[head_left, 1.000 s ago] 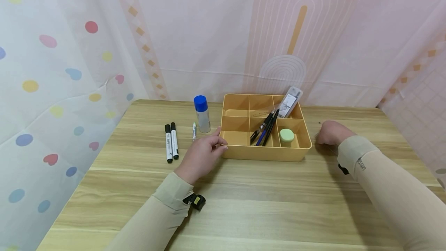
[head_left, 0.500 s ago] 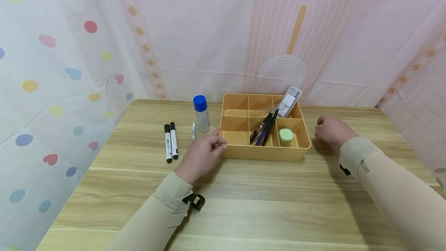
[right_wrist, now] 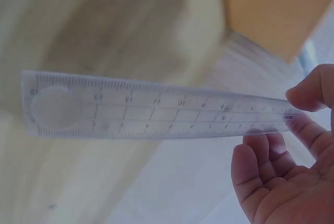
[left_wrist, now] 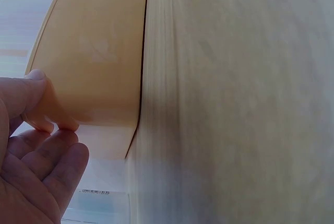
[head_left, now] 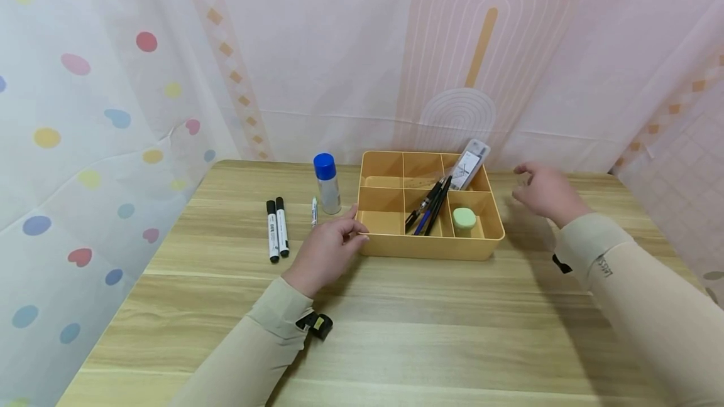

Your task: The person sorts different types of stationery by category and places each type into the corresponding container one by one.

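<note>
My left hand (head_left: pixel 327 253) holds the front left corner of an orange compartment box (head_left: pixel 430 248), thumb and fingers at its rim; in the left wrist view the fingers (left_wrist: pixel 65 164) curl about the box wall (left_wrist: pixel 94 51). To the right of the box, my right hand (head_left: pixel 545 196) is raised over the table. Between its thumb and fingers it pinches one end of a clear plastic ruler (right_wrist: pixel 156 112), best seen in the right wrist view. Several dark pens (head_left: pixel 432 209), a pale green rounded block (head_left: pixel 464 218) and a clear flat case (head_left: pixel 468 167) sit in the box compartments.
Left of the box stands a clear bottle with a blue cap (head_left: pixel 325 168). A small white pen (head_left: pixel 314 211) lies near it, partly behind my left hand. Two black-capped markers (head_left: pixel 273 231) lie farther left. A patterned cloth (head_left: pixel 317 49) hangs behind the wooden table (head_left: pixel 430 331).
My right hand has lifted off the tabletop beside the box and moved up and slightly away, with the ruler in its fingers. The left hand stays on the box corner.
</note>
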`<state>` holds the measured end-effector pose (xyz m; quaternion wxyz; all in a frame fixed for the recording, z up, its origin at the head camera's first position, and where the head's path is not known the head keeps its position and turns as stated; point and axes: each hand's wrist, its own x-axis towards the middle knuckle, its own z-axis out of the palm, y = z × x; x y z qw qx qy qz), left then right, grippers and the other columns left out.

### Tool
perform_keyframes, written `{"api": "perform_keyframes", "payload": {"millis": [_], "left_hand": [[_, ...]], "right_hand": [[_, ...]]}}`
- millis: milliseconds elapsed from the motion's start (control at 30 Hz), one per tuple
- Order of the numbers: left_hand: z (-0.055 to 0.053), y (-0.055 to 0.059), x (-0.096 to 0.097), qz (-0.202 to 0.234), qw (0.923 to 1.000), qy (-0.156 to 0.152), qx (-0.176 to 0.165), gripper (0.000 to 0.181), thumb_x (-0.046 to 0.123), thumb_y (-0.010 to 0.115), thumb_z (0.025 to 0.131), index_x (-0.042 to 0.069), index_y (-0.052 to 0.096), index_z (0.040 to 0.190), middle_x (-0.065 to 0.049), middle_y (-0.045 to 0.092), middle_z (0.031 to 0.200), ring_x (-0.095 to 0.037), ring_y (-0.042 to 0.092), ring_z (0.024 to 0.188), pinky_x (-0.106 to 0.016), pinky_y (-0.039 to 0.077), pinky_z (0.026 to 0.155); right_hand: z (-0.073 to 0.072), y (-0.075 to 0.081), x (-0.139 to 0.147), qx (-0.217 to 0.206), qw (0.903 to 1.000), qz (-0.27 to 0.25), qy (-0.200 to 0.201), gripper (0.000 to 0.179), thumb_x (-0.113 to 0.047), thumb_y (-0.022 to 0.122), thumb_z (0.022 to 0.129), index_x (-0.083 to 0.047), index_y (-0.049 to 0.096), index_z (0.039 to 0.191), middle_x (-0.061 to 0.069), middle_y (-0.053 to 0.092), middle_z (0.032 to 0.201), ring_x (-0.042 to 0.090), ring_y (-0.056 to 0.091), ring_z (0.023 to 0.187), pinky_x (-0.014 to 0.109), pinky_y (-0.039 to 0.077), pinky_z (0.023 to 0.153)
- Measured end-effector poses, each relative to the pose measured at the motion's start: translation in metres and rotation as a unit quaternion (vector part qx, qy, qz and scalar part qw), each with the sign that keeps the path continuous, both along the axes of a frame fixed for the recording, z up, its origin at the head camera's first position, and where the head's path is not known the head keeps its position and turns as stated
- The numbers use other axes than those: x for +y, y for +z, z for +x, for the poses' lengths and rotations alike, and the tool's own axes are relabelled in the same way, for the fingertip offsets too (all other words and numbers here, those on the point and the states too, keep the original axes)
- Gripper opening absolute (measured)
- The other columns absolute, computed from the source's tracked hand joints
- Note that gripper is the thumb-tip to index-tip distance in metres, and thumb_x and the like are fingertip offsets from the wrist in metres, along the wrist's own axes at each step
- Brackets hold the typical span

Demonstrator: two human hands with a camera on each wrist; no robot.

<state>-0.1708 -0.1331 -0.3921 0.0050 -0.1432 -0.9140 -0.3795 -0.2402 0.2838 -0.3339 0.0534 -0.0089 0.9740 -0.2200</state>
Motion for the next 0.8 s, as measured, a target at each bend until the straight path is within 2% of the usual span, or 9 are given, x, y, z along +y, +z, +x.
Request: {"api": "perform_keyframes", "payload": {"millis": [67, 167, 400, 700, 800], "left_hand": [[0.000, 0.001, 0.000, 0.000, 1.0000, 0.000, -0.001, 0.006, 0.022, 0.073, 0.101, 0.019, 0.078, 0.102, -0.003, 0.047, 0.163, -0.028, 0.073, 0.117, -0.032, 0.053, 0.076], [0.000, 0.001, 0.000, -0.002, 1.0000, -0.001, -0.001, 0.006, 0.022, 0.073, 0.101, 0.019, 0.078, 0.102, -0.003, 0.047, 0.163, -0.028, 0.073, 0.118, -0.032, 0.053, 0.077], [0.000, 0.002, 0.000, 0.002, 1.0000, -0.002, -0.004, 0.006, 0.022, 0.073, 0.101, 0.018, 0.078, 0.102, -0.003, 0.046, 0.164, -0.029, 0.071, 0.122, -0.032, 0.053, 0.077], [0.000, 0.002, 0.000, 0.004, 0.9999, 0.000, -0.013, 0.007, 0.022, 0.072, 0.102, 0.018, 0.078, 0.103, -0.002, 0.045, 0.164, -0.027, 0.074, 0.113, -0.032, 0.052, 0.075], [0.000, 0.001, 0.000, 0.002, 0.9999, 0.000, -0.013, 0.007, 0.022, 0.072, 0.102, 0.018, 0.078, 0.102, -0.002, 0.045, 0.164, -0.027, 0.074, 0.112, -0.032, 0.052, 0.075]], "right_hand": [[0.000, 0.008, 0.000, 0.014, 0.9999, -0.005, -0.005, 0.057, -0.018, 0.059, 0.095, 0.007, 0.049, 0.145, 0.031, 0.066, 0.112, 0.031, 0.065, 0.079, 0.047, 0.053, 0.072], [0.001, 0.019, 0.002, 0.047, 0.9988, 0.001, -0.014, 0.053, -0.019, 0.059, 0.095, 0.007, 0.053, 0.141, 0.033, 0.064, 0.120, 0.035, 0.065, 0.088, 0.050, 0.052, 0.079], [0.007, 0.046, -0.001, 0.123, 0.9915, -0.012, -0.041, 0.046, -0.020, 0.060, 0.095, 0.003, 0.058, 0.135, 0.020, 0.059, 0.108, 0.035, 0.058, 0.090, 0.042, 0.044, 0.074], [0.011, 0.077, -0.016, 0.171, 0.9839, -0.031, -0.041, 0.042, -0.019, 0.060, 0.094, 0.001, 0.060, 0.131, 0.015, 0.060, 0.103, 0.030, 0.057, 0.089, 0.037, 0.043, 0.072], [0.012, 0.085, -0.021, 0.179, 0.9823, -0.037, -0.042, 0.043, -0.020, 0.059, 0.094, 0.000, 0.060, 0.132, 0.015, 0.061, 0.106, 0.030, 0.057, 0.092, 0.036, 0.043, 0.075]]}}
